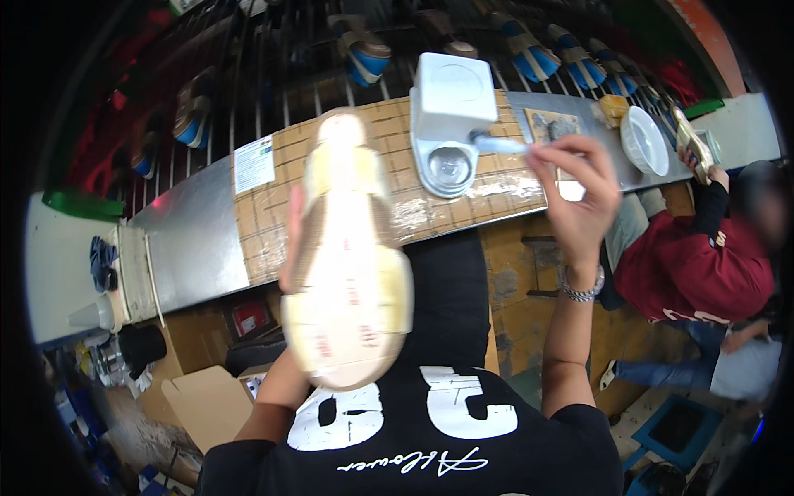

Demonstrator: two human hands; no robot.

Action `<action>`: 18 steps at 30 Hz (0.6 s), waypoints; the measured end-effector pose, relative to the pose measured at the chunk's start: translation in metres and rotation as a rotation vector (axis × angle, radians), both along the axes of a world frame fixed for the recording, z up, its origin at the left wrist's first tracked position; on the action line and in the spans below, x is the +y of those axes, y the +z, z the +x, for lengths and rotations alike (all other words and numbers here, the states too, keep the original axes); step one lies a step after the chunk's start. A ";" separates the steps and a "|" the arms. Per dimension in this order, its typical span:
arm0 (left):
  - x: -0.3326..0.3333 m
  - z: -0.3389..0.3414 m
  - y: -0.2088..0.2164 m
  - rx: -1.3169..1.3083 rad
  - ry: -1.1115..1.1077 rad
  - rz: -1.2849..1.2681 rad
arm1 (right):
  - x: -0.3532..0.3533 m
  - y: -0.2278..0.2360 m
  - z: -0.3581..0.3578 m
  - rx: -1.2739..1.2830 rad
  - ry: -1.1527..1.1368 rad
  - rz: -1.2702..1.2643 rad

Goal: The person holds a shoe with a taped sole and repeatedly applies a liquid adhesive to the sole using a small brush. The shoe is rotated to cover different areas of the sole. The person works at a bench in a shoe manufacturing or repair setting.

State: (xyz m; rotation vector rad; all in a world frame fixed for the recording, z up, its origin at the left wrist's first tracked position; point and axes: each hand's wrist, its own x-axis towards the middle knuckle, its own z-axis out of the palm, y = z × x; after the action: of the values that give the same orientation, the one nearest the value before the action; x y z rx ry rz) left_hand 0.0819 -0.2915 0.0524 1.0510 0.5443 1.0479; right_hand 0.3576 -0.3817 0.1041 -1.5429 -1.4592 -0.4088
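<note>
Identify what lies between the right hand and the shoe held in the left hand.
In the head view, the blurred brush-like tool in the right hand and the white container with its round cup appear between that hand and the shoe.

My right hand (583, 186) is up in a fingertip pinch; my left hand (293, 240) is mostly hidden from me.
On the right I see the bare forearm (569, 347) standing nearly upright, with the wrist (585, 258) above it and the elbow bent low in my view; thumb and index finger press together at their tips, pointing left, while the other fingers bend loosely. On the left, I get only a short slanting stretch of forearm (277, 384) and a blurred strip of the hand, raised at mid-view; I cannot make out how its fingers lie.
</note>
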 end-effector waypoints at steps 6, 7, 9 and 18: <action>-0.001 0.036 -0.047 0.225 0.182 0.503 | -0.003 0.034 -0.053 0.092 0.091 0.098; -0.001 0.038 -0.042 0.219 0.168 0.526 | -0.004 0.034 -0.055 0.115 0.117 0.050; 0.001 0.038 -0.034 0.222 0.159 0.554 | -0.004 0.036 -0.059 0.189 0.163 -0.018; 0.004 0.022 -0.032 0.280 0.255 0.600 | 0.017 0.049 -0.052 -0.009 0.111 0.128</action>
State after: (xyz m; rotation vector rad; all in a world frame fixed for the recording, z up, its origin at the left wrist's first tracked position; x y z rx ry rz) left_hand 0.1040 -0.2877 0.0201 1.7067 0.6160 1.3397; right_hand 0.3057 -0.3649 0.1535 -1.3540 -1.4893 -0.4345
